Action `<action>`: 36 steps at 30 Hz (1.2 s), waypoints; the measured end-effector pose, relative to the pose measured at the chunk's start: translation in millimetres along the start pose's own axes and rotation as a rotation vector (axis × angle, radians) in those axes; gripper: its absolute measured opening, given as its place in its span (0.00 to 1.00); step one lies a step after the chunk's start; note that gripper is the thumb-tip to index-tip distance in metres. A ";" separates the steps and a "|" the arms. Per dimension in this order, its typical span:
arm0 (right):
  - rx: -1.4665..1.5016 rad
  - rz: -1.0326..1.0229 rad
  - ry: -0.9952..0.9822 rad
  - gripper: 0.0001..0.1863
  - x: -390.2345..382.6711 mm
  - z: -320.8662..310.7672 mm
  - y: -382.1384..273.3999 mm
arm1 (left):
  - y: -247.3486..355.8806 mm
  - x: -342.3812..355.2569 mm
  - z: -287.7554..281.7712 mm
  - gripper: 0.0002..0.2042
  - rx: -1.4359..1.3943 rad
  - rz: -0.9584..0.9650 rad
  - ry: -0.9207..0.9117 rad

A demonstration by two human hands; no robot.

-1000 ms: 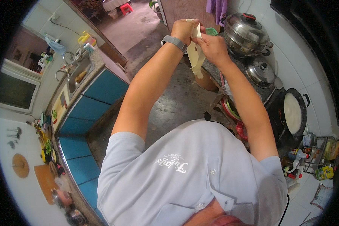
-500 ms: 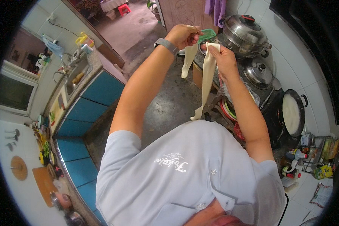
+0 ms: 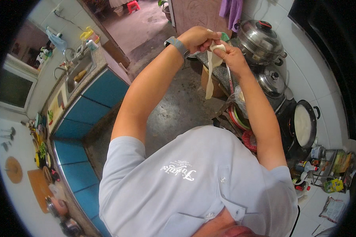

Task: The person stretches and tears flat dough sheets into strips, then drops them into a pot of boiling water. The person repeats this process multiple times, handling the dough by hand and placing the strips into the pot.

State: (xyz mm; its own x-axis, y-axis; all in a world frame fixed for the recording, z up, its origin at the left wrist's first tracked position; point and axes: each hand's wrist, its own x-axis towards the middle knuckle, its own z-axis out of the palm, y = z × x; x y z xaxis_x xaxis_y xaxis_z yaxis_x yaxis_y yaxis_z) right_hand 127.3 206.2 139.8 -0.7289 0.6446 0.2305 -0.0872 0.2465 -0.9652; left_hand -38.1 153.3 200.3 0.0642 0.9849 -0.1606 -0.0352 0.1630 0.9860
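Pale, flat dough strip [image 3: 210,75] hangs over the grey floor from between my two hands, narrowing toward its lower end. My left hand [image 3: 197,39], with a grey band at the wrist, pinches the dough near its upper end. Close on its right, almost touching, my right hand [image 3: 232,57] is closed on a bunched fold of dough between thumb and fingers. My fingers partly hide how the dough runs from one hand to the other.
On the right counter stand a steel steamer pot [image 3: 261,41], a lidded pan [image 3: 271,81] and a black wok [image 3: 303,122] of whitish liquid. Bottles and a wire rack [image 3: 330,168] lie nearer me. A sink [image 3: 81,75] and blue cabinets [image 3: 89,108] line the left.
My hands have come together. The long piece that hung from my right hand down toward my shirt is gathered up, and one strip now hangs between the hands.
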 end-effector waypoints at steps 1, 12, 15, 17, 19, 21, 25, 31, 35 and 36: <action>0.012 -0.016 -0.053 0.19 2.6 -1.2 -4.7 | 0.7 1.3 -1.8 0.14 0.002 0.005 0.002; -0.066 0.078 -0.060 0.13 29.0 4.3 -13.4 | 2.9 -15.4 -24.3 0.19 -0.033 0.082 0.039; 0.055 0.111 0.007 0.13 30.3 9.5 -25.2 | -12.5 -31.7 -40.8 0.16 -0.090 0.259 0.072; 0.245 0.141 0.039 0.14 27.6 16.1 -45.3 | -32.3 -41.9 -29.0 0.15 -0.057 0.451 0.203; 0.260 0.121 -0.010 0.15 29.9 18.0 -58.0 | -49.7 -52.3 -20.1 0.16 -0.123 0.529 0.232; 0.245 0.114 -0.033 0.15 29.3 19.8 -64.7 | -64.2 -49.6 -11.9 0.15 -0.114 0.580 0.241; 0.160 0.146 -0.047 0.15 25.3 21.2 -80.2 | -79.5 -39.7 -2.3 0.13 -0.116 0.615 0.303; 0.199 0.195 -0.201 0.15 27.3 6.1 -76.3 | -95.0 -27.5 -4.2 0.07 0.070 0.650 0.540; 0.347 0.280 -0.324 0.15 27.1 -4.5 -74.2 | -104.7 -24.3 -9.6 0.04 0.311 0.711 0.685; 0.357 0.309 -0.324 0.15 27.9 -6.0 -71.7 | -106.7 -23.9 -11.0 0.04 0.342 0.734 0.705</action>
State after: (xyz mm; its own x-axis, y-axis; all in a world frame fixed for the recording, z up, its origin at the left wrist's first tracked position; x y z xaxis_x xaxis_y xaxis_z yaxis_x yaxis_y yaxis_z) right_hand 117.3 210.9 216.2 -0.9229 0.3795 -0.0648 -0.0195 -0.2143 -0.9766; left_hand -46.9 113.0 98.4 -0.4533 0.6643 0.5943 0.4573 -0.3990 0.7948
